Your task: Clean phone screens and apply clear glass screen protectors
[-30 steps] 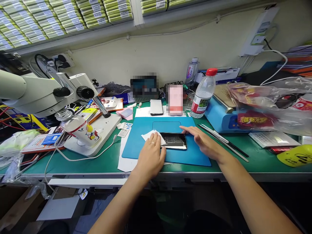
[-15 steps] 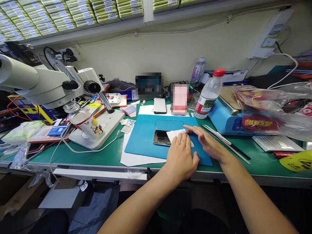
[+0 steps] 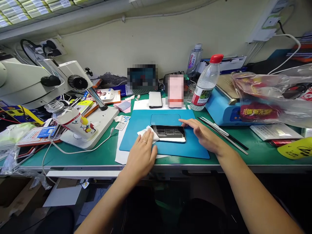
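A phone (image 3: 172,132) lies on the blue mat (image 3: 131,143), its dark glossy face up with light reflected in it. My left hand (image 3: 142,152) presses a folded white tissue (image 3: 155,136) down at the phone's left end. The tissue covers that end, and the fingers lie over it. Just behind the phone rests a clear, dark-rimmed screen glass (image 3: 165,120), flat on the mat. My right hand (image 3: 203,135) is stretched out, and its index fingertip touches or nearly touches the glass's right edge.
A microscope (image 3: 56,81) and a glass jar (image 3: 73,118) stand at left. Behind the mat are a white box-like slab (image 3: 155,99) and a red-capped bottle (image 3: 206,87). Thin tools (image 3: 223,135) lie right, beside a blue machine (image 3: 221,110) and plastic bag (image 3: 273,97).
My left hand has slid the tissue leftward from the phone's right end to its left end. The right hand stays by the glass edge. The camera view has shifted slightly.
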`<state>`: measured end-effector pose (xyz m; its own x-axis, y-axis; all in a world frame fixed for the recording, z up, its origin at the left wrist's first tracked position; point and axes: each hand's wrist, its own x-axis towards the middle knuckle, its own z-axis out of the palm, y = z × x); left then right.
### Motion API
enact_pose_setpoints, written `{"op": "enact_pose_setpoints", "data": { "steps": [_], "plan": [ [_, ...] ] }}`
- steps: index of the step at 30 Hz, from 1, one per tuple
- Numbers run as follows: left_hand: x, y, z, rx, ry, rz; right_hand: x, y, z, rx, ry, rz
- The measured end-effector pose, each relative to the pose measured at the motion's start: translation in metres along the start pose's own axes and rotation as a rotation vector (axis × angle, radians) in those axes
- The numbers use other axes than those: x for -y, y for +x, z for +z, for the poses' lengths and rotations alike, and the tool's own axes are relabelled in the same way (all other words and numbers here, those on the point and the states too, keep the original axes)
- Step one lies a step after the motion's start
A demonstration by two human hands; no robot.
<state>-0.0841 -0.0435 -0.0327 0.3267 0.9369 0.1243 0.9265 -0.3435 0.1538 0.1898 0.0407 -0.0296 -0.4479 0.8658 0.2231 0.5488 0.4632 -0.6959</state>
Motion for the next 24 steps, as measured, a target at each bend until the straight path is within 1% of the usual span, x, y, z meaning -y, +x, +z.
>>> {"op": "enact_pose_setpoints", "data": {
  "steps": [3,6,9,12,16,18,20,22,24],
  "plan": [
    [0.003,0.004,-0.001,-0.013,0.035,-0.023,-0.001,0.000,0.001,-0.008,0.008,0.010],
    [-0.003,0.014,0.001,-0.026,0.043,-0.039,0.000,-0.001,0.001,-0.024,0.026,0.022],
    [-0.014,0.031,0.003,-0.030,0.019,-0.046,0.001,-0.001,0.001,-0.031,0.039,0.035],
    [-0.033,0.048,0.006,-0.024,-0.026,-0.014,0.000,0.000,0.002,-0.057,0.032,0.021],
    [-0.073,0.063,0.012,-0.014,-0.089,0.056,-0.001,0.000,0.002,-0.117,0.046,-0.018],
    [-0.090,0.064,0.014,-0.021,-0.108,0.075,-0.002,0.000,0.002,-0.124,0.054,-0.024],
    [-0.098,0.061,0.015,-0.026,-0.120,0.091,-0.003,0.000,0.002,-0.122,0.046,-0.013],
    [-0.098,0.053,0.016,-0.027,-0.126,0.113,-0.004,0.001,0.003,-0.118,0.035,-0.006],
    [-0.089,0.042,0.015,-0.028,-0.132,0.138,-0.003,0.001,0.003,-0.112,0.027,-0.010]
  ]
}}
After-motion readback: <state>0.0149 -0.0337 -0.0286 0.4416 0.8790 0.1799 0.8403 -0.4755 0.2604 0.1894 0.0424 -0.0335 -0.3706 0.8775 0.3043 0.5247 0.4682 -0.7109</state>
